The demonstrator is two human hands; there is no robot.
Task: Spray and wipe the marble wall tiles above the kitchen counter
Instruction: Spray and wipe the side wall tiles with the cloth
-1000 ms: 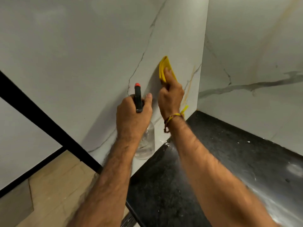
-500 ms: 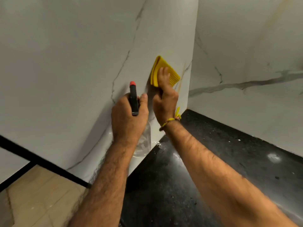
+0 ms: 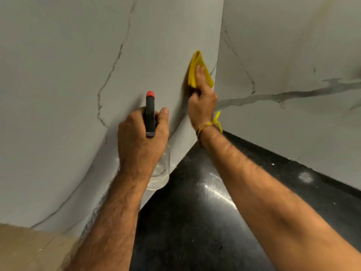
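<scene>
Right hand [image 3: 202, 103] pressing a folded yellow cloth [image 3: 195, 72] flat against the white veined marble wall tile [image 3: 156, 45], left hand [image 3: 140, 137] clenched round a clear spray bottle [image 3: 161, 173] — black, red-tipped head — above the black stone counter [image 3: 195, 222]

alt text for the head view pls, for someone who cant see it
A right hand presses a folded yellow cloth against a marble wall near an inside corner, above a black counter. The left hand grips a clear spray bottle with a black head and red nozzle pointed at the wall.
</scene>
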